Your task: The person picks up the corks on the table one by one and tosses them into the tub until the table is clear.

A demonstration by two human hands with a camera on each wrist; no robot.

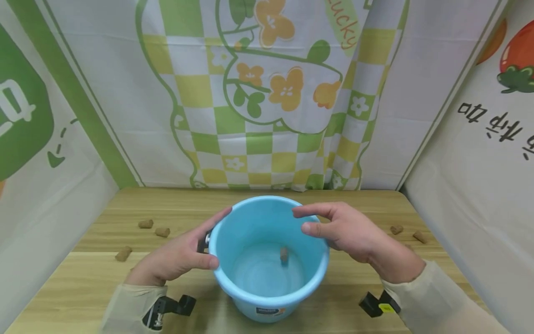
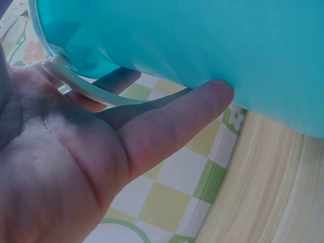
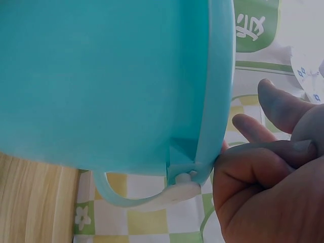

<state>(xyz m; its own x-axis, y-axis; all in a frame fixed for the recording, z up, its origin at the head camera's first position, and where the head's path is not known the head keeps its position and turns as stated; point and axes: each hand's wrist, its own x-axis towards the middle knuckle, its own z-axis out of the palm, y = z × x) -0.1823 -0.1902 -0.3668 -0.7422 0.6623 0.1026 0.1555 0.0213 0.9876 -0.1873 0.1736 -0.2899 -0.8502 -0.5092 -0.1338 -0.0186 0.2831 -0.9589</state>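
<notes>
A light-blue plastic bucket (image 1: 267, 293) stands upright on the wooden table, its mouth facing up. One small brown cork (image 1: 284, 255) lies on its inner bottom. My left hand (image 1: 179, 257) rests against the bucket's left side, thumb at the rim, with its fingers extended along the outer wall beside the handle (image 2: 83, 87). Over the right rim is my right hand (image 1: 346, 229); its thumb and index finger reach above the opening, apart from each other. In the right wrist view its other fingers bend toward the palm next to the rim, with no object showing among them.
Several corks lie on the table (image 1: 179, 199): on the left are a cork (image 1: 145, 224), another cork (image 1: 162, 232) and a nearer cork (image 1: 123, 253). Others lie on the right, including a cork (image 1: 397, 229) and a cork (image 1: 420, 237). A patterned curtain (image 1: 258, 157) hangs behind.
</notes>
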